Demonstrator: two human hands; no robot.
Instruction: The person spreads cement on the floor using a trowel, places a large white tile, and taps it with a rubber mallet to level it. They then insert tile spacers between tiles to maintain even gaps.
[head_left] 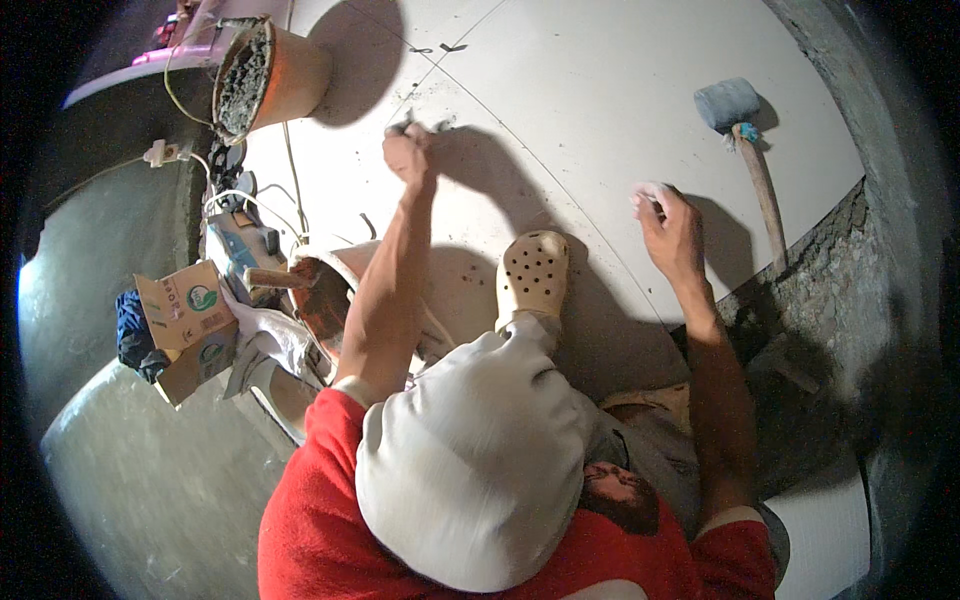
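Head | left hand [408, 155] clenched on small dark tool | right hand [668, 228] pinching white lump | pale tile [560, 120]

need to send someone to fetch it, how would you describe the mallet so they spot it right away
Start at the big pale floor tile and go to its right edge by the rough mortar bed. The mallet lies there beyond the right hand: grey block head, long wooden handle, the only hammer-shaped tool about.

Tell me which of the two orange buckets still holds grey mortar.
The upper orange bucket, at the tile floor's far left edge, is filled with grey mortar. The lower orange bucket, beside the left forearm, shows only its smeared inner wall.
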